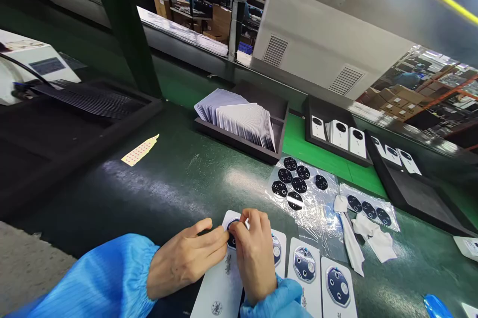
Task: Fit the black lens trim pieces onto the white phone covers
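A long white panel (218,285) lies at the front of the bench, with a dark eight-sided piece (231,242) near its top, partly covered by fingers. My left hand (186,255) rests beside that piece, its fingers stretched out and the tips at its edge. Over the same spot my right hand (256,253) is closed in a pinch; what the fingertips hold, if anything, is hidden. To the right lie more white panels, each with a shiny dark eight-sided piece: one partly behind my right wrist (277,250), then a second (304,264) and a third (338,285).
Black eight-sided pieces (285,175) lie on clear plastic sheet, beside crumpled white cloths (373,238). A black tray (239,139) holds stacked pale panels; further trays (338,146) stand right. Left are a torn yellow sticker sheet (140,150) and a large black tray (85,146).
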`<action>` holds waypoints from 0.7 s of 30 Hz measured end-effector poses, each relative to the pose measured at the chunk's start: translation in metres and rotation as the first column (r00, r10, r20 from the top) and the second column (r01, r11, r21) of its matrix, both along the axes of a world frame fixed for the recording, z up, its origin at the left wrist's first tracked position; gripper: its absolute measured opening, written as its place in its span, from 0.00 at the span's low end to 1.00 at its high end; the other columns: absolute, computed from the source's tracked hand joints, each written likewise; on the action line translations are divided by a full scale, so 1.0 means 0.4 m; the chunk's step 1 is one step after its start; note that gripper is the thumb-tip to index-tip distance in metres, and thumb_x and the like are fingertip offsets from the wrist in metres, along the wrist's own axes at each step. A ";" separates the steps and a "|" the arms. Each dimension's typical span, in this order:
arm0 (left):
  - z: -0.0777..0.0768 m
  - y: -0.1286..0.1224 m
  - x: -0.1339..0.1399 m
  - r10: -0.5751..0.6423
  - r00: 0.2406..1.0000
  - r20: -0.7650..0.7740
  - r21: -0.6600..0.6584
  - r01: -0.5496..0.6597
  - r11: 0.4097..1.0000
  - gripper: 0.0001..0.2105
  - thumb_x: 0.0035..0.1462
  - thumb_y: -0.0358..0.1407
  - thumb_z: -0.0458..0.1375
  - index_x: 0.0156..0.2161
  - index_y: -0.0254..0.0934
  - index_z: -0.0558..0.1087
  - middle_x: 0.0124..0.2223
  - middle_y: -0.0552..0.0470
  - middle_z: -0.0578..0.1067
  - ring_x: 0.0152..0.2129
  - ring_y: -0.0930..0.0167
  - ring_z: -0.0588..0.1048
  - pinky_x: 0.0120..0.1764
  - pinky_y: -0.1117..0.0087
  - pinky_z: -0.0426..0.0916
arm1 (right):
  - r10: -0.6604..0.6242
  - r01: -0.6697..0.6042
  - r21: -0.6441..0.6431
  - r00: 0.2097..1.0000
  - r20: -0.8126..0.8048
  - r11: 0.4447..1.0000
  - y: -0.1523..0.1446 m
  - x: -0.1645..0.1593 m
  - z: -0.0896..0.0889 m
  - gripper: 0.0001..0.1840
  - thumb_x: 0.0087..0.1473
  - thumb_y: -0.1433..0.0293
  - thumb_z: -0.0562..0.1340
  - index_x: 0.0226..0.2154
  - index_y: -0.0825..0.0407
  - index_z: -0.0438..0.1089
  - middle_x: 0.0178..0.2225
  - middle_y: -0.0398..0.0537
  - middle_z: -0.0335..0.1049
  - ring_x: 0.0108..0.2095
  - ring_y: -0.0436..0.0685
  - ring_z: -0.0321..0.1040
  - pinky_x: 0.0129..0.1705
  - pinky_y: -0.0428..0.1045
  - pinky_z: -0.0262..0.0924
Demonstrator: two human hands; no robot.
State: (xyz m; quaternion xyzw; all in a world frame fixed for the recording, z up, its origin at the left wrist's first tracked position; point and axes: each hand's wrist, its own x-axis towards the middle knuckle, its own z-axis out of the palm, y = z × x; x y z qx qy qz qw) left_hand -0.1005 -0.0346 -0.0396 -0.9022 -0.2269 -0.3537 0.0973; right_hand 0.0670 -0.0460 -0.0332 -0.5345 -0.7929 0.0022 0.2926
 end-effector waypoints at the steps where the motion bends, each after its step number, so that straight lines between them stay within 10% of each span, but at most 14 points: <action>1: 0.001 0.000 0.001 -0.003 1.000 0.005 0.003 0.003 1.000 0.20 0.68 0.22 0.40 0.35 0.32 0.73 0.36 0.52 0.80 0.39 0.75 0.74 0.46 0.68 0.62 | -0.007 0.006 -0.040 1.000 -0.026 0.999 0.006 0.004 0.002 0.12 0.53 0.82 0.58 0.27 0.50 0.69 0.33 0.46 0.62 0.34 0.55 0.58 0.33 0.49 0.57; 6: 0.000 0.000 0.002 -0.007 1.000 -0.001 -0.007 0.007 1.000 0.19 0.68 0.21 0.41 0.35 0.31 0.73 0.37 0.51 0.79 0.38 0.74 0.74 0.47 0.66 0.62 | -0.106 0.059 -0.218 0.972 -0.210 0.974 0.020 0.024 0.026 0.11 0.49 0.82 0.64 0.25 0.49 0.71 0.31 0.43 0.60 0.35 0.55 0.59 0.36 0.50 0.58; 21: -0.003 -0.002 0.001 -0.031 0.999 0.014 -0.003 0.031 1.000 0.18 0.68 0.21 0.41 0.34 0.31 0.72 0.36 0.50 0.79 0.37 0.74 0.73 0.45 0.66 0.61 | -0.114 0.114 -0.022 0.993 -0.013 0.993 -0.005 -0.002 0.022 0.11 0.51 0.82 0.61 0.27 0.50 0.67 0.33 0.45 0.59 0.34 0.54 0.55 0.33 0.49 0.54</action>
